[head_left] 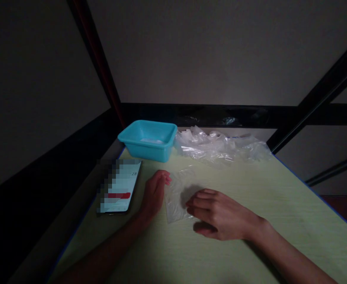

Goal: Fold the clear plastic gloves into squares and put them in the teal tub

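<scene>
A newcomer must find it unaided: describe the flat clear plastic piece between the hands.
On the pale yellow-green table, look nearer than the rectangular turquoise plastic tub. There, between the left hand and right hand, lies the clear plastic piece. It is flat and roughly rectangular, unlike the crumpled clear plastic heap behind it.

Take the clear bag (176,201) as your landmark. Your left hand (155,193) crowds its left edge and your right hand (217,215) covers its right part, so you have only the gap between them over its middle. Further left, the phone (121,189) lies low in your way. Behind the bag and leftward, the turquoise tub (146,152) has raised walls; its top is open to you. Directly behind and rightward, crumpled plastic (220,148) reaches the tub's side. You have bare bench (282,193) well right of the bag and in front of it.
</scene>
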Demonstrator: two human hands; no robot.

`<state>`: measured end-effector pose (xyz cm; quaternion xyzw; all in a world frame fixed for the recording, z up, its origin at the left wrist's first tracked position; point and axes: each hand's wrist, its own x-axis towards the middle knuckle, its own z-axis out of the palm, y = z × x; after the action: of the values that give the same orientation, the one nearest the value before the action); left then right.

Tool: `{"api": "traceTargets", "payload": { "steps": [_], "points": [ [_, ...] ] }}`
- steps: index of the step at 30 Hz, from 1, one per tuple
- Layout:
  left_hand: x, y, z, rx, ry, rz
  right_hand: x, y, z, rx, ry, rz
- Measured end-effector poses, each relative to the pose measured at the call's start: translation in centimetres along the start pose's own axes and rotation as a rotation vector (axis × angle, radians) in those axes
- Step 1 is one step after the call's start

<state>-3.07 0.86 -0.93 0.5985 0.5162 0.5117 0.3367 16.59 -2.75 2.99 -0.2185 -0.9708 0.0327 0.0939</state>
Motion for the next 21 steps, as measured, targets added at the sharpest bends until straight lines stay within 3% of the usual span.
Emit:
{"api": "traceTargets", "payload": {
  "steps": [15, 21],
  "points": [
    [-0.2, 0.0, 0.1, 0.102, -0.132, 0.032, 0.1, -0.5, 0.0, -0.067, -0.069, -0.012],
    [-0.2, -0.2, 0.2, 0.122, -0.145, 0.039, 0.4, -0.6, 1.2, -0.175, 0.000, -0.022]
  ]
}}
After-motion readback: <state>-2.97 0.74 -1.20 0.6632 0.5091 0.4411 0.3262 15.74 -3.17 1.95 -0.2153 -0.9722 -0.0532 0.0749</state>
